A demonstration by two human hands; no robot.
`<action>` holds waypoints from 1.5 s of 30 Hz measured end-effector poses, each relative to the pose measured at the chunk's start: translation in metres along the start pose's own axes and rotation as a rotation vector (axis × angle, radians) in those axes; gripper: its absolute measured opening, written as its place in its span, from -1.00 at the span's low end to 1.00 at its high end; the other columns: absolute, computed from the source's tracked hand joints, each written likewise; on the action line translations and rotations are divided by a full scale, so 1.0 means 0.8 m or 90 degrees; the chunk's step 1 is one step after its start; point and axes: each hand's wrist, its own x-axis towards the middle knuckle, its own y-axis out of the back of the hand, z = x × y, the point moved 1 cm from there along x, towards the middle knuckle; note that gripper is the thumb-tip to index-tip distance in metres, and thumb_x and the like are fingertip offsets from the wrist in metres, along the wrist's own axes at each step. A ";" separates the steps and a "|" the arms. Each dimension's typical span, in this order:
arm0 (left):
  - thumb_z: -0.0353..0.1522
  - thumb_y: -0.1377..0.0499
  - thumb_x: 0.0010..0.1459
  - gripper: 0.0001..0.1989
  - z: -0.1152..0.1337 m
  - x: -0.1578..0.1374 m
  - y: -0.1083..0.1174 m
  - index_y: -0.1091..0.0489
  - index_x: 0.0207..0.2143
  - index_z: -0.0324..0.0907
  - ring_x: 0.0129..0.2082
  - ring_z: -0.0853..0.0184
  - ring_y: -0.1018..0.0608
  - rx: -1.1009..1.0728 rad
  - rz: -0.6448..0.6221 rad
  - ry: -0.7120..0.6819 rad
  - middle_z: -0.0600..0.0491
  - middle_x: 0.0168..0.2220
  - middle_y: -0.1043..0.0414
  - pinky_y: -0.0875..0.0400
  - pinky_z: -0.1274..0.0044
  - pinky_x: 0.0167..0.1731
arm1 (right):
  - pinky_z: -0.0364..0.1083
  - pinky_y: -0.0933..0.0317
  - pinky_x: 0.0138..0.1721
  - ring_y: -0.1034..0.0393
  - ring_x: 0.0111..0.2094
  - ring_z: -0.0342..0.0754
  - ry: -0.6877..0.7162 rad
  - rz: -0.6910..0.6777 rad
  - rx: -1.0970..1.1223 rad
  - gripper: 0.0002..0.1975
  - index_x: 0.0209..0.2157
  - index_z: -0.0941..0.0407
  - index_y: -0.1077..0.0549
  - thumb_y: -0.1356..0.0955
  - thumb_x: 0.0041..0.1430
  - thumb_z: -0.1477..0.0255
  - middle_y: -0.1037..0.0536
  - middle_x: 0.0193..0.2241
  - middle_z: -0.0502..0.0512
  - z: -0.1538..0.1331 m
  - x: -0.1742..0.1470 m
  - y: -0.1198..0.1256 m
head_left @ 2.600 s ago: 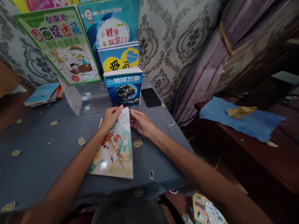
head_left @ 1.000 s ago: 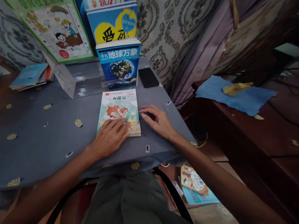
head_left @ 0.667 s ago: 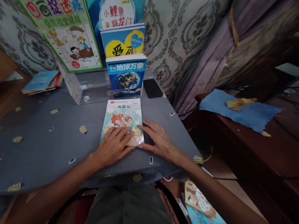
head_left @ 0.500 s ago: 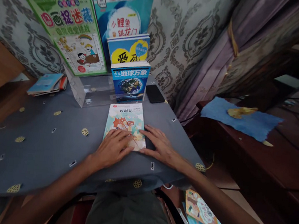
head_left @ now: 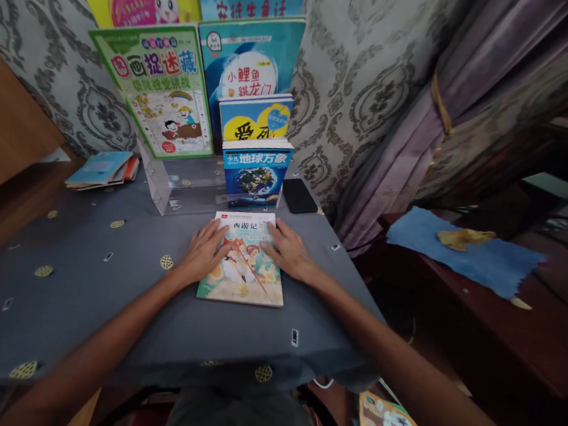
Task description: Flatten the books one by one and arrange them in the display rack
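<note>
Head view, book (head_left: 243, 277) flat, between left grip (head_left: 205, 249) and right grip (head_left: 289, 250)

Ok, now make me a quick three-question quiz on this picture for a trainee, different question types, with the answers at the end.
1. Short answer: What do the left hand and the right hand both touch?
2. True or false: The dark phone lies on the gray tablecloth.
3. Multiple choice: What lies on the blue cloth?
A) A pair of scissors
B) A yellowish object
C) A drinking cup

Key:
1. The illustrated book, lying flat between them.
2. True.
3. B.
</note>
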 end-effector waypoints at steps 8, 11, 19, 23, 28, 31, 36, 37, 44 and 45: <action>-0.16 -0.05 0.33 -0.48 -0.004 -0.004 -0.008 -0.28 0.23 -0.23 0.38 -0.04 -0.18 -0.073 0.064 0.040 -0.25 0.31 -0.23 -0.11 0.09 0.30 | 0.17 0.01 0.31 -0.01 0.39 0.22 -0.052 0.026 -0.078 -0.37 0.34 0.32 -0.13 -0.13 0.39 0.21 -0.13 0.37 0.44 -0.004 0.031 -0.004; -0.23 -0.12 0.27 -0.53 -0.008 0.004 -0.004 -0.33 0.18 -0.22 0.25 0.00 -0.38 -0.238 0.103 0.067 -0.20 0.17 -0.41 -0.22 0.13 0.25 | 0.18 0.02 0.31 -0.02 0.38 0.22 -0.053 0.051 -0.067 -0.37 0.33 0.32 -0.13 -0.12 0.39 0.23 -0.15 0.36 0.44 -0.003 0.028 -0.011; -0.36 -0.27 0.14 -0.73 0.003 0.017 0.002 -0.42 -0.10 -0.21 -0.29 0.23 -0.67 -0.923 0.159 0.438 -0.04 -0.26 -0.61 -0.57 0.47 -0.32 | 0.23 -0.08 0.26 -0.13 0.33 0.28 -0.028 0.107 0.000 -0.38 0.30 0.28 -0.21 -0.15 0.36 0.21 -0.26 0.30 0.45 0.001 0.025 -0.016; -0.41 -0.29 0.14 -0.89 0.023 0.016 0.001 -0.47 -0.27 -0.26 -0.37 0.22 -0.68 -1.061 0.107 0.476 -0.06 -0.38 -0.63 -0.61 0.43 -0.28 | 0.24 -0.08 0.27 -0.15 0.32 0.27 -0.004 0.107 0.024 -0.40 0.30 0.28 -0.21 -0.13 0.37 0.22 -0.28 0.29 0.45 -0.007 0.018 -0.015; -0.33 -0.32 0.14 -0.83 0.037 0.014 0.000 -0.50 -0.26 -0.26 -0.26 0.14 -0.70 -1.111 0.159 0.464 -0.09 -0.32 -0.66 -0.61 0.34 -0.12 | 0.20 -0.15 0.24 -0.21 0.29 0.26 -0.023 0.125 0.113 -0.37 0.33 0.26 -0.14 -0.12 0.37 0.20 -0.29 0.29 0.42 -0.013 0.008 -0.009; -0.27 -0.28 0.20 -0.77 0.041 0.016 0.004 -0.52 -0.22 -0.27 -0.21 0.10 -0.69 -1.132 0.168 0.448 -0.13 -0.27 -0.66 -0.60 0.29 -0.09 | 0.22 -0.26 0.16 -0.36 0.18 0.27 -0.066 0.179 0.294 -0.30 0.33 0.20 -0.13 -0.19 0.33 0.07 -0.36 0.25 0.38 -0.013 0.004 -0.004; -0.20 -0.19 0.29 -0.69 0.050 0.024 0.014 -0.52 -0.14 -0.28 -0.12 0.05 -0.67 -1.159 0.163 0.417 -0.17 -0.18 -0.65 -0.58 0.24 -0.06 | 0.15 -0.47 -0.12 -0.58 -0.14 0.23 -0.152 0.166 0.757 -0.38 -0.05 0.14 -0.49 -0.34 0.13 -0.10 -0.67 -0.19 0.23 -0.024 0.001 0.003; -0.17 -0.18 0.29 -0.67 0.053 0.027 0.015 -0.52 -0.12 -0.27 -0.10 0.05 -0.67 -1.163 0.159 0.410 -0.18 -0.16 -0.64 -0.58 0.24 -0.05 | 0.12 -0.50 -0.18 -0.60 -0.19 0.22 -0.167 0.150 0.833 -0.42 -0.11 0.13 -0.51 -0.38 0.10 -0.09 -0.69 -0.27 0.20 -0.027 0.001 0.004; 0.04 -0.06 0.29 -0.46 0.064 0.042 -0.001 -0.47 0.03 -0.19 -0.06 0.05 -0.65 -1.208 0.078 0.377 -0.16 -0.11 -0.63 -0.56 0.20 -0.06 | 0.06 -0.53 -0.27 -0.63 -0.24 0.17 -0.208 0.065 1.029 -0.55 -0.25 0.10 -0.53 -0.42 0.11 -0.02 -0.69 -0.38 0.17 -0.041 -0.001 0.015; 0.06 -0.07 0.27 -0.44 0.064 0.043 -0.004 -0.47 0.03 -0.19 -0.07 0.05 -0.65 -1.207 0.075 0.380 -0.17 -0.11 -0.62 -0.56 0.20 -0.06 | 0.06 -0.53 -0.27 -0.63 -0.24 0.17 -0.204 0.069 1.033 -0.55 -0.25 0.09 -0.53 -0.42 0.11 -0.02 -0.69 -0.37 0.17 -0.041 -0.001 0.015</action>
